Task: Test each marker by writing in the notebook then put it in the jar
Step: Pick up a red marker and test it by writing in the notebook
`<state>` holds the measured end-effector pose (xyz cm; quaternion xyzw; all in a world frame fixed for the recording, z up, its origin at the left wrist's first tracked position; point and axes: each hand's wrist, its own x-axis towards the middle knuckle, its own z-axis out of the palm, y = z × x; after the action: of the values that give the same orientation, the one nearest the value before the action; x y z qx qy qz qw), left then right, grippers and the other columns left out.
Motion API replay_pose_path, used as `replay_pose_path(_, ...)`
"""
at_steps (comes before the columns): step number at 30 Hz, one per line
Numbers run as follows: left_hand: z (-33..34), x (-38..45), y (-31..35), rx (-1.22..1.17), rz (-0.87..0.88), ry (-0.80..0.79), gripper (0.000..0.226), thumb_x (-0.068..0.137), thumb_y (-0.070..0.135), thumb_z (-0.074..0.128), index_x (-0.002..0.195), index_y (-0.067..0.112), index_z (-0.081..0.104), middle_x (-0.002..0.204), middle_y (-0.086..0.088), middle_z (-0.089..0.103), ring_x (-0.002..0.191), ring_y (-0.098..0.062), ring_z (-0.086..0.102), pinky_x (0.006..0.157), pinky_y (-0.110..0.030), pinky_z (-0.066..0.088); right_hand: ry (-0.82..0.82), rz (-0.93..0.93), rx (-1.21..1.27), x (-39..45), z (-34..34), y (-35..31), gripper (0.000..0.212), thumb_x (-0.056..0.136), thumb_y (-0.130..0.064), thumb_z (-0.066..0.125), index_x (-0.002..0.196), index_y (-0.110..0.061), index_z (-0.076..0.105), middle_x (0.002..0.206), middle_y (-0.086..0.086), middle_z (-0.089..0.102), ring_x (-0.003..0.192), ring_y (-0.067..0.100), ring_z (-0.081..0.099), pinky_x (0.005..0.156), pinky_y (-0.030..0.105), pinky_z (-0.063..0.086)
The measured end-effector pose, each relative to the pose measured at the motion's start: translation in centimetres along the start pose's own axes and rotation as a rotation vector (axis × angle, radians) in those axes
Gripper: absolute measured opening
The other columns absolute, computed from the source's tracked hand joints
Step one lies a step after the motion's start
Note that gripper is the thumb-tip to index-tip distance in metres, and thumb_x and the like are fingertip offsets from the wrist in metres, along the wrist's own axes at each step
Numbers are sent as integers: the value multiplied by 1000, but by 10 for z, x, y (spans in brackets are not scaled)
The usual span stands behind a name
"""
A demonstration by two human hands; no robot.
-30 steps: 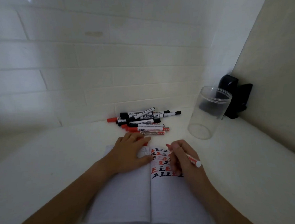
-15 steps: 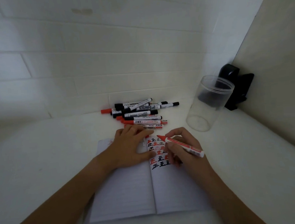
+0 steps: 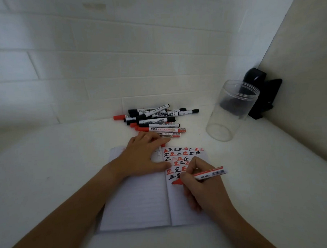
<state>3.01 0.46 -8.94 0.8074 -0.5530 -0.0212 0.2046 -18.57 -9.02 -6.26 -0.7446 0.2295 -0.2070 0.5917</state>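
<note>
On the worktop (image 3: 57,166), head view only: right hand (image 3: 203,187) pinches a red marker (image 3: 202,175) in a writing grip, fingers curled round the barrel near the tip. Tip is down at the notebook (image 3: 143,203), right page, at the lower-left edge of the block of red and black test characters. I can't tell for sure whether it's touching paper. Marker's long axis runs from the tip at left up and right to the barcoded tail, which sticks out past the thumb side.

Left hand (image 3: 141,158) lies flat, fingers straight and relaxed, pressing the left page near the spine. Holds nothing.

Jar (image 3: 231,109) is clear, empty as far as I can see, mouth up and tilted toward the camera. From the grip it lies up and to the right, well apart, past the notebook's far-right corner. Right hand is the nearer one; left is across the spine.

Marker pile (image 3: 155,120) sits just beyond the left hand's fingertips, black and red mixed, mostly lying left-right.

Judgement: test stroke in hand, nothing in the jar yet. Next move likely needs the marker swung up-right and turned upright to clear the rim. Black clip-like object (image 3: 260,93) behind the jar, against the wall.
</note>
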Motion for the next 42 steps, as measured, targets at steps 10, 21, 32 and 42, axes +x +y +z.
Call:
replay_pose_path(10,2,1,3,3,-38,17,97,62,87,43,147,41,36,142,12,36,134,-12,26,112,-44,26,-9,10,-30,2,3,-2,18,94,-3,62,82,-4,48,57,23,60,33,26,48,35,24,38)
replay_pose_path(21,3,1,2,22,-24,19,99,63,88,41,149,38,36,143,10,36,134,-13,26,112,-43,27,25,41,-22,2,3,-1,15,93,-2,61,85,-3,48,54,17,60,34,26,48,34,24,37)
replay_pose_path(32,4,1,0,17,-25,22,98,64,88,42,149,39,36,145,8,36,135,-14,26,112,-45,28,12,29,-52,0,4,-2,16,91,-3,60,81,-3,48,53,18,58,32,25,46,35,23,36)
replay_pose_path(42,4,2,0,20,-21,21,97,65,88,42,149,39,36,144,9,36,135,-13,26,112,-43,28,45,40,-28,1,2,-1,15,91,-2,59,82,-1,47,54,19,60,33,25,48,35,23,36)
